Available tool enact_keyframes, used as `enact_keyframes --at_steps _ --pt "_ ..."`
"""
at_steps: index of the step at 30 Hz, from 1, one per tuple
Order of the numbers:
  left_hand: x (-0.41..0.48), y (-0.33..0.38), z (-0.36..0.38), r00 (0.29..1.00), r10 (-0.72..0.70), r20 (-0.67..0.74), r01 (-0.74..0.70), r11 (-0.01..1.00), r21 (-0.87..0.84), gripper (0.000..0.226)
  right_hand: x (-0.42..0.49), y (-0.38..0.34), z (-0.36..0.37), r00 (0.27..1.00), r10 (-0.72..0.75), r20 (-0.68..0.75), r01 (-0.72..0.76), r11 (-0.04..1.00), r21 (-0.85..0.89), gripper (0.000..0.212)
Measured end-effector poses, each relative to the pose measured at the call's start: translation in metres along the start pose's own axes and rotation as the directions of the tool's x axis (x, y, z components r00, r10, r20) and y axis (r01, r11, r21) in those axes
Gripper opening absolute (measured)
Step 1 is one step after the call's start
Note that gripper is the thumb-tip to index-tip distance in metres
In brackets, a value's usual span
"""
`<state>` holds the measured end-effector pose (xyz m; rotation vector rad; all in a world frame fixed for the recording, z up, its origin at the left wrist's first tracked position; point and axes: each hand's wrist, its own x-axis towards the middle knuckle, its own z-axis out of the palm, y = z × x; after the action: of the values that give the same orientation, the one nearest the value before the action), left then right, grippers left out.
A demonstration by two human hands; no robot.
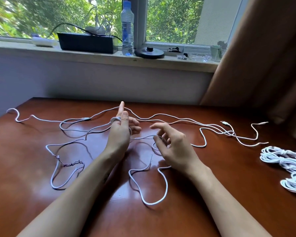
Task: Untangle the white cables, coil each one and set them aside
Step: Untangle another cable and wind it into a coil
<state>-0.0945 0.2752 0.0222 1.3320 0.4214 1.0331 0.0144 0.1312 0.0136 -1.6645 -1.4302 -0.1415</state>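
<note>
Looping over the web between thumb and index finger of the left hand (120,134), the white cable (114,119) passes round that hand, which is raised above the desk (212,177). Its index finger (121,106) points upward; the remaining fingers are curled over the wrapped turns. A strand runs from this hand to the right hand (174,146), where the thumb and bent fingers pinch it; the right index finger is extended. The loose cable runs (150,204) sprawl in overlapping curves across the desk, left to right. The coiled bundles (284,159) lie at the right edge, well apart from both hands. A water bottle (127,28) stands on the windowsill.
</note>
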Motion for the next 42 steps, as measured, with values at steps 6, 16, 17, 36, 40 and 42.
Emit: enact_keyframes --at_steps 6,16,17,36,40,42 --pt "-0.001 -0.002 0.000 0.991 0.102 0.082 -0.120 0.961 0.249 0.051 0.002 0.002 -0.010 0.968 -0.076 -0.241 0.001 0.954 -0.298 0.048" --pt "-0.002 -0.015 -0.007 0.973 0.128 0.194 -0.211 0.839 0.502 0.053 0.003 0.010 -0.010 0.973 -0.114 -0.202 0.058 0.963 -0.262 0.018" --pt "-0.002 -0.016 -0.008 0.972 0.119 0.201 -0.208 0.831 0.515 0.054 0.004 0.011 -0.010 0.973 -0.130 -0.189 0.081 0.966 -0.244 0.013" --pt "-0.010 -0.016 -0.010 0.941 0.017 0.339 -0.232 0.762 0.605 0.033 0.005 0.014 -0.013 0.935 0.147 -0.322 -0.182 0.980 -0.083 0.034" --pt "-0.011 -0.020 -0.011 0.938 0.040 0.345 -0.293 0.622 0.726 0.017 0.004 0.011 -0.012 0.962 0.042 -0.268 -0.089 0.982 -0.166 0.009" --pt "-0.012 -0.020 -0.009 0.938 0.065 0.341 -0.317 0.564 0.763 0.032 0.003 0.011 -0.011 0.977 0.006 -0.215 -0.051 0.978 -0.204 0.009"
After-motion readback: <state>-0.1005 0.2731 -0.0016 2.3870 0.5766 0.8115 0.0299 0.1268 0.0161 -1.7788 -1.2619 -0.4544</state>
